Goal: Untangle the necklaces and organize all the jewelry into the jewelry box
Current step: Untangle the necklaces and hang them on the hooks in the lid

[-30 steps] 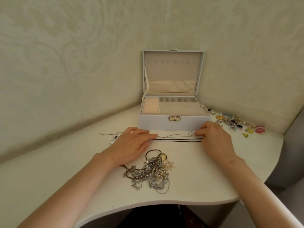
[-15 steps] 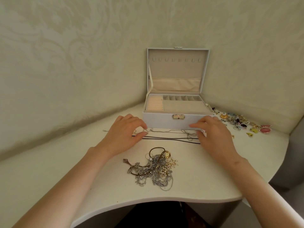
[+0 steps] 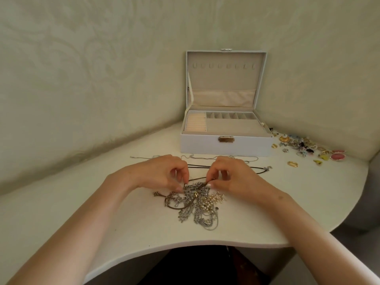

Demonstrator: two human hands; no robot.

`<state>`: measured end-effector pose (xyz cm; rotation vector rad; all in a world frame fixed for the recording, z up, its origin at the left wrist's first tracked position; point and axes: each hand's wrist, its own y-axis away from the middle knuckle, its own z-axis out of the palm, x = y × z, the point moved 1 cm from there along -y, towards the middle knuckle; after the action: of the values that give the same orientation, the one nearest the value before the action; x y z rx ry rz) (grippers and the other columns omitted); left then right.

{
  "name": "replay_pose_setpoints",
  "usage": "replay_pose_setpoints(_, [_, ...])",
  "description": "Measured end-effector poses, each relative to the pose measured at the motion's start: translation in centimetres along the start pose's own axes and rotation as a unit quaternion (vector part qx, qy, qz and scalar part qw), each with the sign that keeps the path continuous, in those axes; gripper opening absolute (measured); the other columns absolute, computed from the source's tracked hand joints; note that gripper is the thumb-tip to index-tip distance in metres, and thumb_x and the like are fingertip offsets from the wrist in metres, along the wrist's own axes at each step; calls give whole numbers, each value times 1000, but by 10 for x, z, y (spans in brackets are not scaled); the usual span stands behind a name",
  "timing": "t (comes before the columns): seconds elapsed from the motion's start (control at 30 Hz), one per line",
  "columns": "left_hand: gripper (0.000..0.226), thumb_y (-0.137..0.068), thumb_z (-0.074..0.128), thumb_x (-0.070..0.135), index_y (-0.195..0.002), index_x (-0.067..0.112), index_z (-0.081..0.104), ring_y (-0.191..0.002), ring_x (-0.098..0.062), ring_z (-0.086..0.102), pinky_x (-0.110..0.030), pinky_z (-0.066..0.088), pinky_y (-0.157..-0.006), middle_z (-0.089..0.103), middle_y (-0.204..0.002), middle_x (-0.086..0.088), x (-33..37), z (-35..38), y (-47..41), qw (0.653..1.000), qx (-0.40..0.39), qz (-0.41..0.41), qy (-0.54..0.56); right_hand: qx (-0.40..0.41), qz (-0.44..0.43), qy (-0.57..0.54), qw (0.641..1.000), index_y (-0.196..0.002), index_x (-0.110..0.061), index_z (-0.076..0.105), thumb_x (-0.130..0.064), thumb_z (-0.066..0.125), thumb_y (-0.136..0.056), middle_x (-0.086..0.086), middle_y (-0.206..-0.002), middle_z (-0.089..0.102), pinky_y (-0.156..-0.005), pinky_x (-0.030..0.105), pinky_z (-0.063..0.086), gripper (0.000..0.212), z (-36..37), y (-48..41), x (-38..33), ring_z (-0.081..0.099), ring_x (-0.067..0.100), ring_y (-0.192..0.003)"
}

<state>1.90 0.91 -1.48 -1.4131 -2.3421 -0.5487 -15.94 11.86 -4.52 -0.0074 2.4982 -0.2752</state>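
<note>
Your hands have come back from the laid-out cords to the heap. Your left hand (image 3: 162, 173) and right hand (image 3: 232, 177) now each pinch strands at the far edge of the tangle of necklaces (image 3: 195, 204), fingertips curled and close together. The tangle lies on the table (image 3: 287, 192) in front of you, apart from the open jewelry box (image 3: 205, 148). A black cord (image 3: 255, 167) and a thin silver chain (image 3: 207, 158) stretch between your hands and the box. Loose small pieces (image 3: 304, 146) sit at the box's right.
</note>
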Motion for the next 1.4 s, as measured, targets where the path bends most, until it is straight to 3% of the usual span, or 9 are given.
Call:
replay_pose_setpoints(0.13, [18, -79, 75, 26, -86, 27, 59, -87, -6, 50, -17, 38, -78, 59, -91, 9, 3, -4, 5, 998, 27, 25, 51, 21, -22, -65, 997, -79, -35, 65, -17, 79, -74, -7, -83, 57, -66, 14, 35, 24, -7, 4, -5, 46, 3, -68])
replay_pose_setpoints(0.33, [28, -73, 79, 31, -92, 27, 59, -94, -12, 45, -23, 37, -82, 52, -97, 1, 13, 4, 4, 996, -90, 23, -7, -121, -58, -75, 988, -79, -41, 68, -26, 84, -66, -10, -80, 50, -73, 19, 35, 25, -2, 18, -13, 45, 5, -78])
replay_pose_setpoints(0.57, [14, -81, 72, 17, -89, 23, 63, -88, -5, 47, -8, 36, -75, 51, -96, 6, -1, -3, 7, 995, -96, 13, 8, -128, -34, -57, 990, -78, -37, 66, -19, 82, -70, -12, -86, 52, -75, 20, 37, 25, -15, 23, -12, 45, 1, -80])
replay_pose_setpoints(0.67, [15, -81, 71, 18, -85, 28, 61, -82, -5, 54, -15, 40, -75, 61, -93, 4, -5, -3, 6, 996, -80, 14, 23, -110, -47, -43, 992, -82, -34, 69, -26, 81, -71, -10, -86, 53, -78, 24, 40, 19, -12, 22, -28, 47, 5, -84])
replay_pose_setpoints(0.87, [22, -84, 62, 3, -82, 25, 57, -70, 1, 55, -12, 41, -66, 65, -83, 7, -3, -5, 6, 996, -69, 22, 52, -57, -119, 100, 986, -88, -28, 70, -39, 76, -73, -22, -69, 39, -70, 12, 26, 19, 25, 12, -59, 38, -3, -74])
replay_pose_setpoints(0.97, [13, -85, 63, 6, -88, 17, 58, -73, -6, 60, -19, 46, -66, 69, -88, -4, -7, -5, 6, 996, -66, 10, 65, -71, -108, 115, 985, -84, -27, 69, -33, 73, -77, -20, -71, 42, -76, 23, 29, 10, 25, 8, -60, 41, 3, -80])
replay_pose_setpoints(1.1, [11, -86, 64, 8, -91, 17, 59, -74, -6, 63, -17, 46, -67, 70, -83, 2, -8, -7, 7, 993, -76, -8, 89, -139, -112, 75, 981, -79, -28, 73, -31, 76, -74, -16, -71, 49, -79, 25, 35, 7, 16, 9, -58, 43, 1, -78])
replay_pose_setpoints(1.27, [14, -82, 71, 20, -86, 26, 59, -70, 4, 49, -9, 38, -64, 60, -84, 14, 0, -19, 14, 998, -24, 0, 56, -67, -75, -5, 995, -78, -31, 71, -28, 79, -71, -9, -73, 55, -73, 28, 42, 11, 11, 5, -51, 48, 5, -73])
replay_pose_setpoints(1.4, [19, -78, 75, 26, -83, 28, 57, -75, -3, 51, -20, 42, -70, 59, -84, 11, 6, -19, 23, 996, -87, -33, 2, -101, -98, 61, 988, -81, -31, 70, -30, 77, -74, -7, -75, 56, -74, 28, 40, 10, 18, 4, -56, 47, 5, -76])
